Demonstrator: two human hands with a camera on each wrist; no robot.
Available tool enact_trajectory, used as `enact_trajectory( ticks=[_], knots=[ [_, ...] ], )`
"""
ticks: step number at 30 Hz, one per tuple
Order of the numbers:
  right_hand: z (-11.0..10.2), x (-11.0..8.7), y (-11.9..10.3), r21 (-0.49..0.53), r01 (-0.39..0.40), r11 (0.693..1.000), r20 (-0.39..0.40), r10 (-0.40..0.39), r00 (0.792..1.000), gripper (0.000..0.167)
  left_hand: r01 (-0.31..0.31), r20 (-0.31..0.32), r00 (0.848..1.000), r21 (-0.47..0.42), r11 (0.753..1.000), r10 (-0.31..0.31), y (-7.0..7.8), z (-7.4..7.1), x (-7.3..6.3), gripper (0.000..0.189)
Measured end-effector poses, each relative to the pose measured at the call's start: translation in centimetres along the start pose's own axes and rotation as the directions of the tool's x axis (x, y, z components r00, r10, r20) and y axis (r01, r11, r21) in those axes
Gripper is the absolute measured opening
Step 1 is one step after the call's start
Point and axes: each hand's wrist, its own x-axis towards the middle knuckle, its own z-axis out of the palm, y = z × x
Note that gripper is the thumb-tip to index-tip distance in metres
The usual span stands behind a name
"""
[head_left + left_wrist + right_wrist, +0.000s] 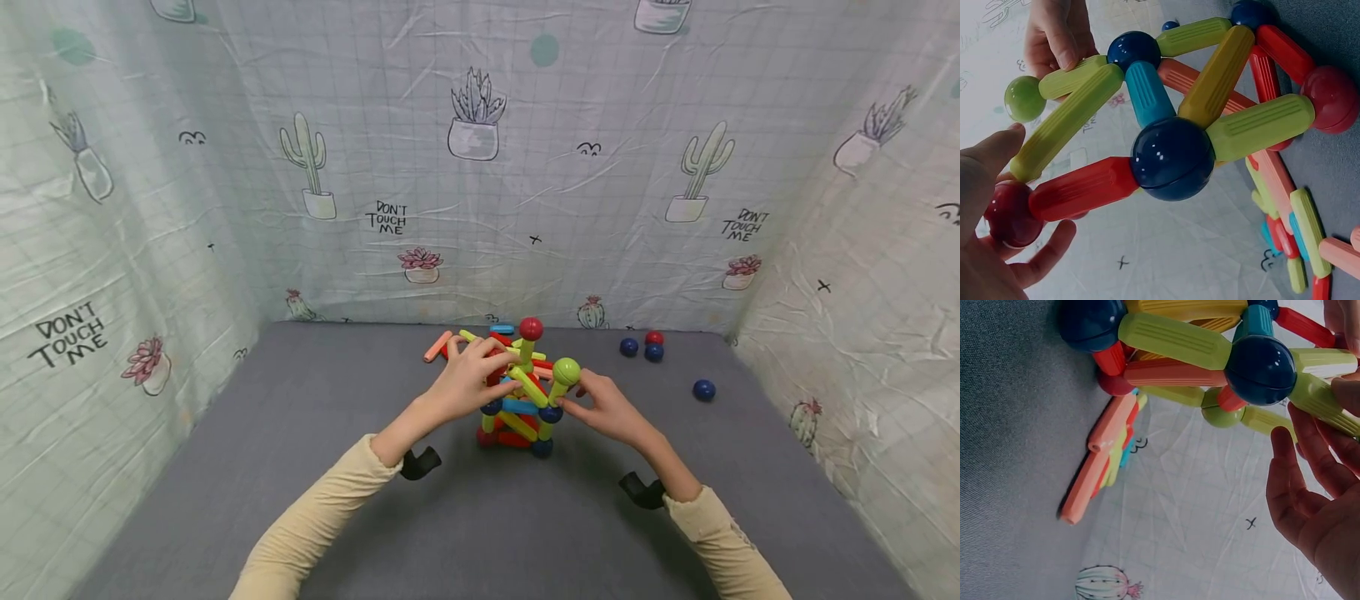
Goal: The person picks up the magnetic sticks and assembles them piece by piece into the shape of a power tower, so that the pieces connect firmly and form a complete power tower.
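A magnetic stick-and-ball frame (519, 407) stands on the grey table, with dark blue and red balls at its lower corners. My left hand (468, 377) reaches its upper left side. In the left wrist view, thumb and fingers curl round a red ball (1013, 214), which joins a red stick (1085, 187) and a slanting green stick (1066, 122). My right hand (609, 410) is on the right side, pinching an upright green stick (1072, 76) topped by a green ball (566, 372). That stick rises from a dark blue ball (1260, 370). Behind, another green stick carries a red ball (531, 328).
Loose sticks lie behind the frame, including a salmon stick (438, 347) and a blue stick (502, 330). To the right at the back are blue balls (628, 347) and a red ball (655, 337); another blue ball (704, 390) lies nearer. A printed curtain (480, 250) surrounds the table.
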Motion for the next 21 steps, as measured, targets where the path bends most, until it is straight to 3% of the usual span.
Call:
enact_trajectory(
  ticks=[6,10,14,17,19,21],
  knots=[
    [-0.1,0.0,-0.3,0.011,-0.011,1.0,0.0,0.011,1.0,0.025,-0.012,0.027,1.0,-0.004,1.0,0.012,0.0,0.1,0.2,0.017],
    [0.1,0.0,0.1,0.018,0.011,1.0,-0.004,-0.011,1.0,0.026,-0.037,0.072,0.997,0.065,0.997,0.032,-0.1,-0.3,0.2,0.011],
    [0.1,0.0,0.1,0.026,0.004,1.0,-0.002,-0.004,1.0,0.028,-0.047,0.083,0.996,0.1,0.994,0.039,-0.2,-0.4,0.2,0.022],
    [0.1,-0.1,0.1,0.026,-0.019,0.999,0.01,0.019,1.0,0.031,0.007,0.055,0.998,0.04,0.999,-0.009,-0.4,-0.3,0.0,0.053],
    [0.1,-0.2,0.2,0.017,-0.045,0.999,0.032,0.044,0.999,0.03,0.075,0.025,0.997,-0.035,0.997,-0.074,-0.5,0.0,-0.5,0.074],
    [0.1,-0.3,0.3,0.004,-0.069,0.998,0.06,0.068,0.996,0.028,0.162,0.012,0.987,-0.117,0.98,-0.161,-0.9,0.3,-1.4,0.083]
  ],
)
